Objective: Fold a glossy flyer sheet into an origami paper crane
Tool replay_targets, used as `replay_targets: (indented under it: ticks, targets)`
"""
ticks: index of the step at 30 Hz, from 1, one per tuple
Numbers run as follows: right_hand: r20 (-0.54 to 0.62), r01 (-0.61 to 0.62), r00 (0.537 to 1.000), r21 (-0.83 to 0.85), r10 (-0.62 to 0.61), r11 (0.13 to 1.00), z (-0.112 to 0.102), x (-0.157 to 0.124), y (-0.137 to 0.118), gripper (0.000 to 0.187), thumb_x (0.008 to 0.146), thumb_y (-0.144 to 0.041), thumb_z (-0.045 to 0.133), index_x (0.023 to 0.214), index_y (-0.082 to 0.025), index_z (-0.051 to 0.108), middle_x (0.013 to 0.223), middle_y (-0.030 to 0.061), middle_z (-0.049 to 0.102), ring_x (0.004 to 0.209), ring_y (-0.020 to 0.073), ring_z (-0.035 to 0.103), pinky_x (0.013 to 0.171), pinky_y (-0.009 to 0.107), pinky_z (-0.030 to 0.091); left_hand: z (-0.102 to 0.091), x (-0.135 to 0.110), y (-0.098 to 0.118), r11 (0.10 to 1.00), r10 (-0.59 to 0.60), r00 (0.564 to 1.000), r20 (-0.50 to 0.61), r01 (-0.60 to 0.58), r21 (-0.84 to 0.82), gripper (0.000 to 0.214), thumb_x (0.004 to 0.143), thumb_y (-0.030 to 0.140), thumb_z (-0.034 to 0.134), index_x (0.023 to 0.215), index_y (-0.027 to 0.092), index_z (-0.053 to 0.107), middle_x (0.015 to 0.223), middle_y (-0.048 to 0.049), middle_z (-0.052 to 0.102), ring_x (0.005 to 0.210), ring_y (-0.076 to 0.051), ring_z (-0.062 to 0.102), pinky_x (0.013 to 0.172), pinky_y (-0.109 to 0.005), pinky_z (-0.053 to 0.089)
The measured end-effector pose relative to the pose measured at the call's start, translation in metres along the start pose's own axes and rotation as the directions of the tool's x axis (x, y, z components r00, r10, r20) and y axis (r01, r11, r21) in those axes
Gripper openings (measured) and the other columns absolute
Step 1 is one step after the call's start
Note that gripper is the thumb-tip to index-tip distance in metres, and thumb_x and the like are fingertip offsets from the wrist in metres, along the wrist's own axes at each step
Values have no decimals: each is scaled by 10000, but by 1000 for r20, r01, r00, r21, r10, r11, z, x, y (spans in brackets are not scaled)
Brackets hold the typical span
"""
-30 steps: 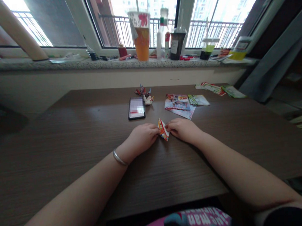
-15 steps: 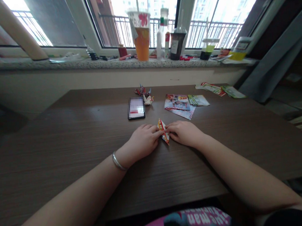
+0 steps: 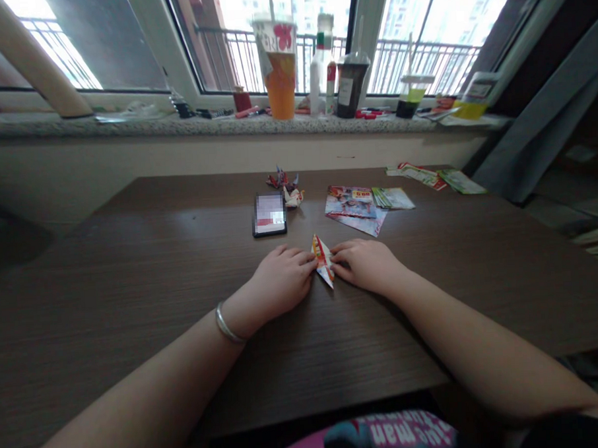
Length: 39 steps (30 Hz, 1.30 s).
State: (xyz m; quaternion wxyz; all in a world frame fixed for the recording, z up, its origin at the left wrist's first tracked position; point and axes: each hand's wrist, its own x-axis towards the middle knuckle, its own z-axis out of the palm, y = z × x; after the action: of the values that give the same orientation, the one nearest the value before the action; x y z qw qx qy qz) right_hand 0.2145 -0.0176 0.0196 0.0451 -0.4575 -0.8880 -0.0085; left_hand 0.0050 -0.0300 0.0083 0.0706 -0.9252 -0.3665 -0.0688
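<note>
A small folded piece of printed paper (image 3: pixel 323 261), white with red and yellow, lies as a narrow pointed shape on the brown table (image 3: pixel 148 283). My left hand (image 3: pixel 285 275), with a silver bangle at the wrist, has its fingertips closed on the paper's left edge. From the other side, my right hand (image 3: pixel 364 262) holds the right edge between thumb and fingers. The undersides of both hands are hidden. Beyond the paper lie a phone (image 3: pixel 269 214) with a lit screen, a pale folded paper figure (image 3: pixel 293 197) and a dark reddish one (image 3: pixel 280 178).
Printed leaflets (image 3: pixel 351 202) and green-white paper slips (image 3: pixel 394 199) lie beyond my right hand, with more strips (image 3: pixel 422 175) at the back right. On the windowsill (image 3: pixel 215 127) stand an orange drink cup (image 3: pixel 280 86), bottles (image 3: pixel 317 84) and a dark drink cup (image 3: pixel 351 88).
My left index finger has drawn back left from across the paper's middle, and more of its printed face shows. My right fingertips have shifted slightly right.
</note>
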Motion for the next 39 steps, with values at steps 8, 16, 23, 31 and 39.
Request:
replay_targets:
  ticks: [8, 16, 23, 31, 39]
  targets:
    - [-26, -7, 1000, -36, 6, 999, 0, -3, -6, 402, 862, -551, 536, 955, -223, 751, 1080, 86, 721, 948, 264, 673, 797, 359, 527, 0, -1, 3, 999, -18, 999, -31, 17, -38, 335, 879, 248, 506, 1183, 178, 629, 1179, -109, 654, 1094, -277, 595, 985, -450, 421]
    - [-18, 2, 1000, -26, -3, 1000, -2, -5, -11, 446, 833, -547, 584, 1032, -175, 727, 1072, 132, 714, 1047, 298, 634, 903, 395, 487, 2, 2, -9, 991, 8, 999, -49, -15, -132, 246, 891, 222, 501, 1053, 168, 678, 1082, -90, 688, 1060, -231, 616, 980, -389, 461]
    - [-25, 133, 991, -38, -134, 990, 5, -2, 2, 436, 858, -454, 595, 1152, -143, 676, 1231, 133, 644, 1188, 323, 535, 1000, 443, 437, 10, 1, -17, 974, -12, 993, -115, -14, -226, 200, 897, 190, 491, 941, 173, 686, 1112, -87, 659, 1034, -208, 608, 946, -367, 493]
    - [-23, 210, 978, 4, -210, 978, 16, -3, 13, 536, 906, -438, 535, 1359, -152, 513, 1403, 152, 498, 1323, 324, 403, 1069, 469, 379, 18, 2, -18, 970, -141, 982, -122, 112, -216, 222, 886, 227, 526, 1074, 156, 622, 1193, -112, 646, 1173, -267, 555, 1059, -486, 390]
    - [-8, 218, 976, 31, -218, 975, 25, -2, 17, 521, 947, -375, 458, 1404, -125, 445, 1462, 165, 425, 1392, 304, 307, 1131, 471, 289, 32, -1, -20, 961, -215, 976, -37, 205, -184, 427, 954, 284, 390, 1347, 148, 487, 1429, -117, 487, 1344, -235, 418, 1130, -453, 295]
